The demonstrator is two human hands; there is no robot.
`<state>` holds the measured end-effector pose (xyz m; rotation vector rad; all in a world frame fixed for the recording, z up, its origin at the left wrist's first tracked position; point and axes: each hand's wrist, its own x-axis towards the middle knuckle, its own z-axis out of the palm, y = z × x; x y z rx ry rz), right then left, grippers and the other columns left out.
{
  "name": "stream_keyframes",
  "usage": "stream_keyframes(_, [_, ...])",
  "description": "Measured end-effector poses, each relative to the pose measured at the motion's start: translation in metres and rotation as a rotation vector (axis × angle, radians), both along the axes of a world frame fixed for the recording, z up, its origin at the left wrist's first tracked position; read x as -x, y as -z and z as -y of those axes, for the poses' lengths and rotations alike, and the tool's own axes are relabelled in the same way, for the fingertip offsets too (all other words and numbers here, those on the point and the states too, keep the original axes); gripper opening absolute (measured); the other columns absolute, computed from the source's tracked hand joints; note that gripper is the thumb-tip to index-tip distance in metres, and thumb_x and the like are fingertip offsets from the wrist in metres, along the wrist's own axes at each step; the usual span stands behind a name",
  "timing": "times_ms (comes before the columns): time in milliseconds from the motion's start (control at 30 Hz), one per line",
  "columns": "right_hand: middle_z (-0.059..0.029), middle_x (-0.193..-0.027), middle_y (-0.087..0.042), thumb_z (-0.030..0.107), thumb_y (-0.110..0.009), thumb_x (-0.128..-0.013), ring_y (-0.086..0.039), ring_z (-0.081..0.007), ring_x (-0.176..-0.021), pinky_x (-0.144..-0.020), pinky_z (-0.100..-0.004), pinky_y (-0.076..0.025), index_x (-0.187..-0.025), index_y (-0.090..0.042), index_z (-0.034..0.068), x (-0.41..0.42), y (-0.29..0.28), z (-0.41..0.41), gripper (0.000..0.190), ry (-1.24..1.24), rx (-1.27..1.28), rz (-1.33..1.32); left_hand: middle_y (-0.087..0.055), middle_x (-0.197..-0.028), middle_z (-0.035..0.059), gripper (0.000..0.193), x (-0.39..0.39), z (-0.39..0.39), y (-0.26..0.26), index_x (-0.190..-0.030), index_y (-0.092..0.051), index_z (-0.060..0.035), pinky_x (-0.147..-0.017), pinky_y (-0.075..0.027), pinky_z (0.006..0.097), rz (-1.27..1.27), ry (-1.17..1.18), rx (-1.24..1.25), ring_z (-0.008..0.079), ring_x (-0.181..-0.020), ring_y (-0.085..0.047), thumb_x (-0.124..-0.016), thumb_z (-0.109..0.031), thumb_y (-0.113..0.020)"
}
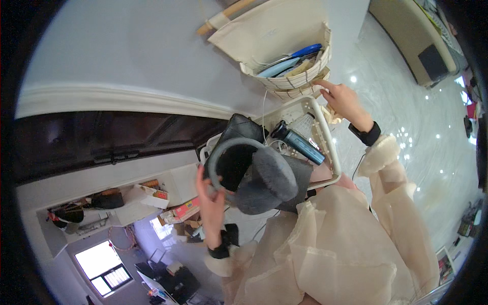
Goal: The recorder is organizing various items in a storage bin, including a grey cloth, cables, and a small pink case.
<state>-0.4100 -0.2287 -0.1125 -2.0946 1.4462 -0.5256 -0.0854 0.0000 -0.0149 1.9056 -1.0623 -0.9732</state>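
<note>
Grey earmuffs [274, 173] with a padded headband lie over a dark bag [244, 131] at the near left of a white plastic basket [324, 126]. My left hand [211, 206] is at the left side of the headband, fingers around its edge; whether it grips is blurred. A teal cylindrical device with a black head [303, 145] rests in the basket beside a clear ribbed item. My right hand [343, 101] touches the lower edge of a cream fabric hanging organizer [286, 82] with its index finger. The organizer's pocket holds blue-handled scissors [307, 50] and flat packets.
A dark door [114, 141] and pale wall stand at the left. Shelves with boxes [154, 196] are at the lower left. A beige sofa [411, 42] stands at the upper right on a glossy floor. A white cable [264, 114] hangs into the basket.
</note>
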Motion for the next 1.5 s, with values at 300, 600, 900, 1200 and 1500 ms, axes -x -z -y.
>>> stream_keyframes(300, [-0.0129, -0.064, -0.06, 0.014, -0.058, -0.081, -0.061, -0.0309, -0.062, -0.054, -0.0404, -0.047, -0.094, -0.061, 0.011, -0.061, -0.078, -0.03, 0.014, -0.446, 0.304, -0.224, -0.057, -0.109, 0.0142, 0.075, 0.017, -0.041, 0.037, -0.146, -0.01, -0.0205, -0.067, -0.05, 0.0286, -0.087, -0.129, -0.118, 0.0171, -0.086, -0.059, -0.088, 0.003, -0.051])
stream_keyframes(600, [-0.0063, -0.063, -0.062, 0.013, -0.054, -0.081, -0.065, -0.0247, -0.06, -0.05, -0.0331, -0.048, -0.088, -0.063, 0.006, -0.126, -0.024, -0.073, 0.013, -0.822, 0.37, -0.552, -0.06, -0.108, 0.015, 0.077, 0.009, -0.041, 0.042, -0.147, -0.006, -0.021, -0.066, -0.049, 0.0287, -0.054, -0.064, -0.194, 0.0177, -0.082, -0.06, -0.089, 0.0, -0.053])
stream_keyframes(900, [-0.0114, -0.074, -0.067, 0.014, -0.055, -0.077, -0.068, -0.0265, -0.067, -0.054, -0.0368, -0.053, -0.077, -0.068, 0.006, -0.136, -0.015, -0.069, 0.014, -0.826, 0.143, -0.461, -0.063, -0.105, 0.0203, 0.084, 0.002, -0.045, 0.038, -0.147, -0.003, -0.0209, -0.068, -0.048, 0.0362, 0.465, 0.223, -0.121, 0.029, -0.081, -0.062, -0.086, -0.008, -0.06])
stream_keyframes(1200, [-0.0179, -0.078, -0.067, 0.011, -0.06, -0.072, -0.068, -0.0317, -0.074, -0.061, -0.0396, -0.054, -0.079, -0.068, 0.001, -0.137, -0.033, -0.065, 0.014, -0.71, 0.039, -0.337, -0.052, -0.065, 0.0092, 0.067, 0.001, -0.028, -0.014, -0.147, -0.016, -0.0209, -0.063, -0.042, 0.0322, 0.399, -0.011, -0.388, 0.0184, -0.058, -0.049, -0.091, -0.019, -0.054])
stream_keyframes(1500, [-0.017, -0.067, -0.06, 0.011, -0.056, -0.079, -0.06, -0.0365, -0.066, -0.058, -0.0455, -0.047, -0.084, -0.062, 0.005, -0.13, -0.062, -0.056, 0.009, -0.617, 0.186, 0.034, -0.054, -0.089, 0.009, 0.044, 0.009, 0.007, -0.048, -0.135, -0.042, -0.0105, -0.069, -0.045, 0.0283, 0.403, 0.125, 0.068, 0.0175, -0.077, -0.054, -0.092, -0.008, -0.051])
